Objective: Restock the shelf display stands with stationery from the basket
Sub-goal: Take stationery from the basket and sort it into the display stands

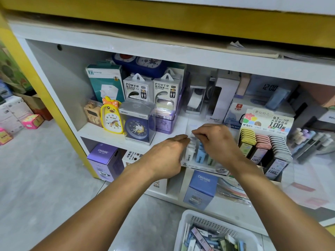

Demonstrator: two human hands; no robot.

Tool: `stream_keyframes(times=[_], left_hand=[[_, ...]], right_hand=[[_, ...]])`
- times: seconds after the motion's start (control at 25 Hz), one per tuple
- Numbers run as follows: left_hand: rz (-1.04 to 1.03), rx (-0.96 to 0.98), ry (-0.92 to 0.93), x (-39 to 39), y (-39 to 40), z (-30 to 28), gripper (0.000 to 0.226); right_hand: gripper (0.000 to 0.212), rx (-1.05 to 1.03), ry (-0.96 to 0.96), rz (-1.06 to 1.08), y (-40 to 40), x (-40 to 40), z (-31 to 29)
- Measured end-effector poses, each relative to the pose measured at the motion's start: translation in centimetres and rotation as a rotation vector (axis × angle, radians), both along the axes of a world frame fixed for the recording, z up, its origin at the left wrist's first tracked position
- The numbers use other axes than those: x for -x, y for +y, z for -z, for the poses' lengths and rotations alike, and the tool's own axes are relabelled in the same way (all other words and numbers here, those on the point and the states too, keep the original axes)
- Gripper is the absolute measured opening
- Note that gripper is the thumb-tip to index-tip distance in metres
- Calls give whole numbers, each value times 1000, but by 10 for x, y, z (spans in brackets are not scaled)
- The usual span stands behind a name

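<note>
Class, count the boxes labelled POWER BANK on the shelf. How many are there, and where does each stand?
2. The left power bank box and the right power bank box stand side by side behind the boxed blue alarm clock. Others may be hidden behind.

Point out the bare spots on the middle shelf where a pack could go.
One bare strip of shelf board lies between the purple box and the clear lead stand, behind both hands. Left of the wooden clock is a narrow gap. Right of the 0.7 lead display, pens crowd it.

Bare shelf point(178, 124) lies behind the clear display stand point(197, 160); blue clock box point(137, 122) left, lead-case rack point(264, 142) right.
</note>
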State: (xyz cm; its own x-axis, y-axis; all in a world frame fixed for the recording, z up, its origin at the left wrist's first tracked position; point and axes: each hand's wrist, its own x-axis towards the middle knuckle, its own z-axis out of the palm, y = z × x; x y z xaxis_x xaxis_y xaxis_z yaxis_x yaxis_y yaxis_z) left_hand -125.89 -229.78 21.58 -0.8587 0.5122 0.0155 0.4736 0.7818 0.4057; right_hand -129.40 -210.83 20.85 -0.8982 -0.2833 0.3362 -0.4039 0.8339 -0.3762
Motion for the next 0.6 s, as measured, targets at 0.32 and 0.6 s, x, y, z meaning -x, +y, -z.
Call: stream_keyframes(times=[0.32,0.6], left_hand=[[-122,65,27,1,3,-9,45],[-68,200,-140,-25,19,-9,13]], right_hand=[[40,195,-16,111,11,-14,-16],[26,147,-153,112,37,-78,-37]])
